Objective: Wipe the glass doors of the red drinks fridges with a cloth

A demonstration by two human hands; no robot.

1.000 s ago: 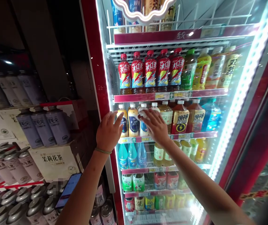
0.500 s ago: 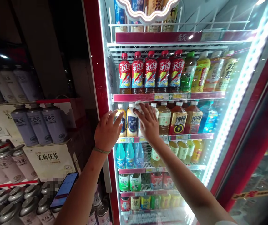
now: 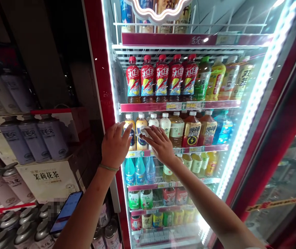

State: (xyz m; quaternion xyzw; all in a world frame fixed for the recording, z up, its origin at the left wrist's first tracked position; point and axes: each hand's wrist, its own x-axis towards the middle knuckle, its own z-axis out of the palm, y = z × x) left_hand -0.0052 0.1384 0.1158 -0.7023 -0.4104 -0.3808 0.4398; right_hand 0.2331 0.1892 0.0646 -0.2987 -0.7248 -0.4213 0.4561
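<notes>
My right hand (image 3: pixel 162 146) presses a crumpled white cloth (image 3: pixel 144 131) flat against the front glass of a lit drinks cooler. Only the edge of this cloth shows beyond the fingertips; the rest is hidden under them. My left hand (image 3: pixel 114 147) rests with fingers apart at the cooler's red left frame (image 3: pixel 93 52), its fingertips on the glass. Behind the two hands, cream-coloured bottles (image 3: pixel 141 121) with dark labels stand on a middle shelf. Red bottles of iced tea (image 3: pixel 147 76) line the shelf above.
Left of the cooler, grey-blue canisters (image 3: pixel 53 138) stand on a cream carton (image 3: pixel 43 180). A phone (image 3: pixel 67 211) leans among metal-topped cans (image 3: pixel 26 233) below. Blue bottles (image 3: pixel 140 171) sit on a lower cooler shelf. A bright light strip (image 3: pixel 251 93) runs down the cooler's right side.
My right hand has slid the cloth down and slightly left over the glass. My left hand stays at the frame. The whole view has shifted a little.
</notes>
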